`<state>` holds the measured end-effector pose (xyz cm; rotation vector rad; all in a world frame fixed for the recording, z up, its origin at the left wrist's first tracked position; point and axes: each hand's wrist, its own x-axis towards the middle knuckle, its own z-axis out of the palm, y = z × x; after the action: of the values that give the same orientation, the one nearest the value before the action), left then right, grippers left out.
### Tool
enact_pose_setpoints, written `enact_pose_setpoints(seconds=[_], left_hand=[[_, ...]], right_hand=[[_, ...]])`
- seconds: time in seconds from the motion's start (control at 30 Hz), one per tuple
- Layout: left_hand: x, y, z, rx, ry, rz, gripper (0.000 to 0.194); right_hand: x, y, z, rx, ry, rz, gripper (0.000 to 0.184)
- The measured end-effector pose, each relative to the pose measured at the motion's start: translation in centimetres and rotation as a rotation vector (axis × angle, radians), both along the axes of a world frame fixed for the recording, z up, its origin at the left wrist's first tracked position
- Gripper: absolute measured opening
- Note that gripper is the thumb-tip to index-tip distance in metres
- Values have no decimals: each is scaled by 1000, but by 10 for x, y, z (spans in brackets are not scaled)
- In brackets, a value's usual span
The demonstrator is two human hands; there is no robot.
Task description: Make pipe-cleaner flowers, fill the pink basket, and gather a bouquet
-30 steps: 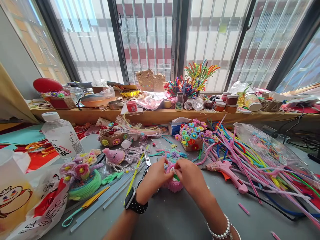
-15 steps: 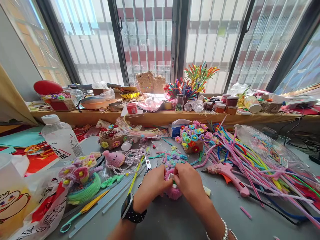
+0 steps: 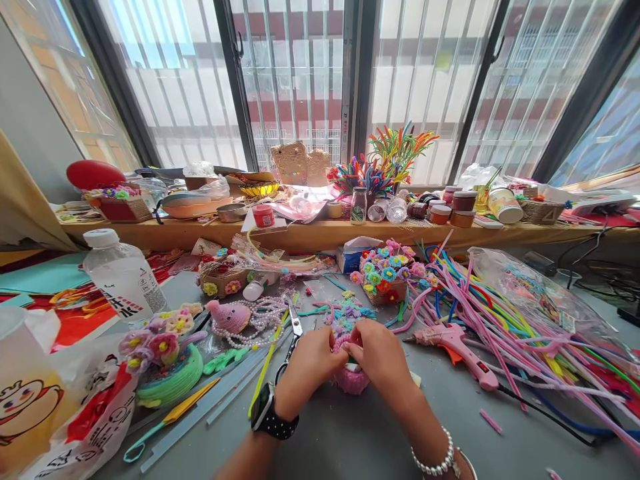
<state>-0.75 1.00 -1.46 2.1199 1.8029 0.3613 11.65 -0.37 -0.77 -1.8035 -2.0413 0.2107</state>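
Note:
A small fuzzy pink piece (image 3: 352, 381), which looks made of pipe cleaner, sits on the grey table between my hands. My left hand (image 3: 316, 360), with a watch on its wrist, closes its fingers on the piece's upper left edge. From the right, my right hand (image 3: 379, 353) pinches the top edge, thumb and fingers together. Something white and green shows in the piece's opening; what it is I cannot make out. Just behind my fingers lie pastel pipe-cleaner flowers (image 3: 350, 313). Scissors (image 3: 294, 327) rest beside my left hand.
On the right lie a pink glue gun (image 3: 463, 350) and a heap of pipe cleaners (image 3: 500, 320). A flower basket (image 3: 385, 290) stands behind my hands. To the left are glue sticks (image 3: 200, 400), a green flowered piece (image 3: 173, 373), a water bottle (image 3: 123, 277) and a drink cup (image 3: 30, 393).
Both hands have shifted slightly at the pink piece, and more of its lower front shows now. My left wrist has moved a little to the right. The things around have stayed put.

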Motion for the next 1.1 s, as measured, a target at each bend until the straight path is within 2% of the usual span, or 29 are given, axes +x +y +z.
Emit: enact_pose_setpoints(seconds=[0.13,0.3,0.43,0.53,0.6,0.8,1.1], left_hand=[[-6,1,2,-21,-57,-62,16],[-6,-2,9,-32,11,-129,17],[6,-6,12,226,303,-146,20],[16,-9,14,338,456,-330,23],[20,-9,15,338,499,-403,24],[24,-9,21,303,538,-470,20],[34,-8,31,178,496,-389,23]], right_hand=[[17,3,4,-101,135,82,4],[17,2,4,-85,87,25,9],[9,1,1,-28,17,-27,10],[7,1,-1,-27,6,-19,9],[8,2,-2,-31,13,-5,9],[11,3,-3,-27,45,26,12],[23,3,1,-70,200,114,9]])
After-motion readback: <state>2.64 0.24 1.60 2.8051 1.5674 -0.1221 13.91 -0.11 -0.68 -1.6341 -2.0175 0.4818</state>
